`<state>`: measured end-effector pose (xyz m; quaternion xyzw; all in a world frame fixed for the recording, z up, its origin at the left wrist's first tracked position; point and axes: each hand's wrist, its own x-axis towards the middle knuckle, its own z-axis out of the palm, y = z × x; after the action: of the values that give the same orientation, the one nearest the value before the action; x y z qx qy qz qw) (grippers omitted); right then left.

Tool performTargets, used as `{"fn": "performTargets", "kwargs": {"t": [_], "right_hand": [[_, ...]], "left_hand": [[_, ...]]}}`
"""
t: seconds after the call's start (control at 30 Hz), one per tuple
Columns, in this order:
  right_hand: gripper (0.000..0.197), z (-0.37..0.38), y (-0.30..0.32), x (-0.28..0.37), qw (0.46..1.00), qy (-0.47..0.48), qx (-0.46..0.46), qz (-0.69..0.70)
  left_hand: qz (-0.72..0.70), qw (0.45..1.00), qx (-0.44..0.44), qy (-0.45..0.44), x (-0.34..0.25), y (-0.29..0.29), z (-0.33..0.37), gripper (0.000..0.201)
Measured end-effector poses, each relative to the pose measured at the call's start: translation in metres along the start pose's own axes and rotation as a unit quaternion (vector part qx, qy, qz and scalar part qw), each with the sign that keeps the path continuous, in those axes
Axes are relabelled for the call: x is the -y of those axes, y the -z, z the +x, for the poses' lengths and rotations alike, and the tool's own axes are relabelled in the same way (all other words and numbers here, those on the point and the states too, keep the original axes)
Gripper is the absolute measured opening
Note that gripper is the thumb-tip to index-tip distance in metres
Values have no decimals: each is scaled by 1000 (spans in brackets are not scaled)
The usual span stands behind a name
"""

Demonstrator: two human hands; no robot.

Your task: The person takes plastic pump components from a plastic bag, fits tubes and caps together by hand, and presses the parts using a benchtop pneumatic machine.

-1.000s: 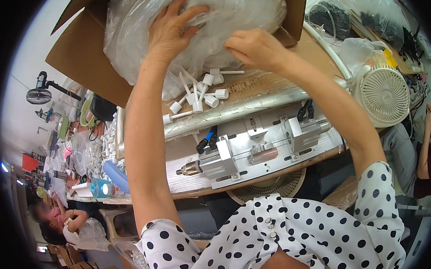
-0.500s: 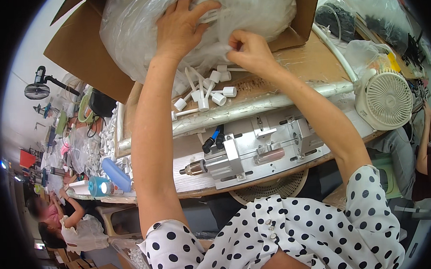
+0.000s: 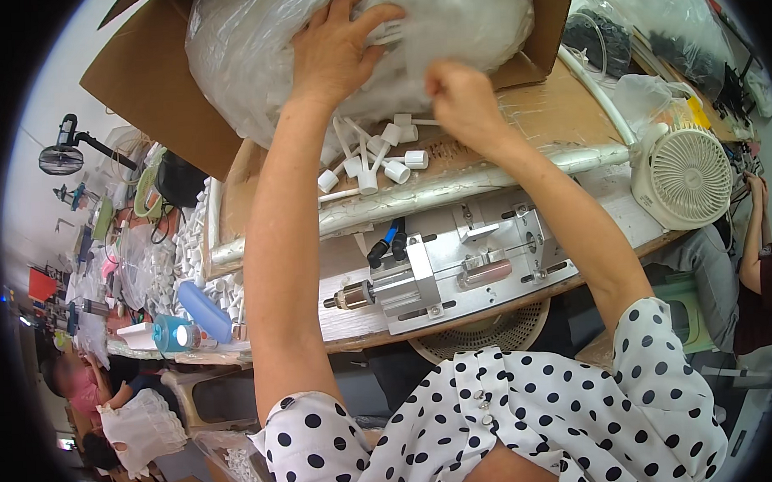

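Pressing down with my left hand (image 3: 337, 51), fingers spread flat, I hold the clear plastic bag (image 3: 252, 67) that fills the open cardboard box (image 3: 143, 88) at the far edge of the workbench (image 3: 569, 116). My right hand (image 3: 462, 98) is closed, fingertips pinched together just below the bag's lower edge; I cannot tell what, if anything, it grips. White plastic stemmed parts (image 3: 370, 161) lie loose on the bench between my 2 forearms. Nearer me sits a metal fixture (image 3: 463, 268) with a cylinder at its left end. 1 small white fan (image 3: 686, 179) stands to the right.
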<state>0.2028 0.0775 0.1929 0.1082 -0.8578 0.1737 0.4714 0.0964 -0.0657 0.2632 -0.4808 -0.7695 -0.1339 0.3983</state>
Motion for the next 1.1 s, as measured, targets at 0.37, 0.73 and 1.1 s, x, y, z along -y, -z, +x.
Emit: {"fn": "performTargets", "kwargs": {"t": [0.37,0.73,1.1], "right_hand": [[22,4,5,-1,977,-168,67,113],[20,0,9,6,851,-253,128,442],[32,-5,25,-5,778,-284,176,532]], "left_hand": [[-2,1000,2,8,-10,-4,-6,53],[6,1000,15,24,-14,1,-5,54],[-7,1000,24,15,-11,1,-5,56]]}}
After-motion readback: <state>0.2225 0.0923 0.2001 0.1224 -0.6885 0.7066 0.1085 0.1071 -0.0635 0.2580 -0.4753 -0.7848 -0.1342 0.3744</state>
